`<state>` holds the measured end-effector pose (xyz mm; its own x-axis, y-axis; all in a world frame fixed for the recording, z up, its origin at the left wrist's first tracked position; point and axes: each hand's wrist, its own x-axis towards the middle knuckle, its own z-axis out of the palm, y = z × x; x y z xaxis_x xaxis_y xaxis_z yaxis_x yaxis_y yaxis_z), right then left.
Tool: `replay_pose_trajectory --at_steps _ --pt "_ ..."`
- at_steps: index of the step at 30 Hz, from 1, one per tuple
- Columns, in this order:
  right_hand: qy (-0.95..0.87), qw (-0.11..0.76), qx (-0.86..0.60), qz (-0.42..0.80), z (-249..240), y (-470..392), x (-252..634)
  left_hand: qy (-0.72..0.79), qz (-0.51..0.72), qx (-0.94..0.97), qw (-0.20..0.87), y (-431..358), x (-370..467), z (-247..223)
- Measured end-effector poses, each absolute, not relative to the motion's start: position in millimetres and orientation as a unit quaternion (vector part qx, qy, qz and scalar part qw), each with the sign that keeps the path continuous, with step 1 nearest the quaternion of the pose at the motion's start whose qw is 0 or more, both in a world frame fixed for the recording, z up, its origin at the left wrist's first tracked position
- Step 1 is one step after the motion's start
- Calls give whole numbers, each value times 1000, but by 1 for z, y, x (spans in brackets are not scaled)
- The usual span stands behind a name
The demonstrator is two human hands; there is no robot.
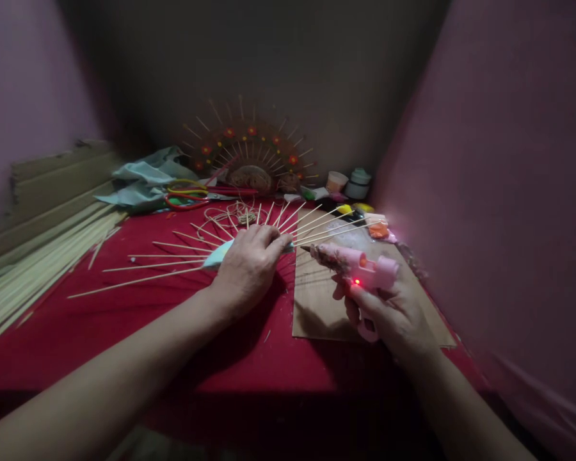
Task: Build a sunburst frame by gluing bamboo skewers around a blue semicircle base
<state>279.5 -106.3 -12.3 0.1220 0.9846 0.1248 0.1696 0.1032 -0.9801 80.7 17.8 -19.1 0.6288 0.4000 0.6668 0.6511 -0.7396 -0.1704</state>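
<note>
My left hand [252, 266] is closed over a light-blue curved piece [217, 256], from which several thin sticks [160, 257] fan out to the left, back and right. The fingertips rest at its right end. My right hand [388, 314] is wrapped round a pink glue gun [365, 269] with a lit red light. The gun's dark nozzle points left, close to the right end of the blue piece; whether it touches cannot be made out. Part of the blue piece is hidden under my left hand.
A brown board [321, 307] lies on the red tabletop [139, 326] under the glue gun. Long sticks [43, 262] lie at left. Scissors [187, 200], coiled string [240, 214] and a decorated fan-shaped piece [249, 150] are behind. A pink wall [513, 192] borders the right.
</note>
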Motion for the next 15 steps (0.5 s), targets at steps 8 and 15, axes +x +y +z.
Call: replay_pose_trajectory --at_steps 8,15 --pt "-545 511 -561 357 -22 -101 277 -294 -311 -881 201 17 80 -20" --pt "-567 496 -569 330 -22 -100 274 -298 -303 -884 192 15 81 -21"
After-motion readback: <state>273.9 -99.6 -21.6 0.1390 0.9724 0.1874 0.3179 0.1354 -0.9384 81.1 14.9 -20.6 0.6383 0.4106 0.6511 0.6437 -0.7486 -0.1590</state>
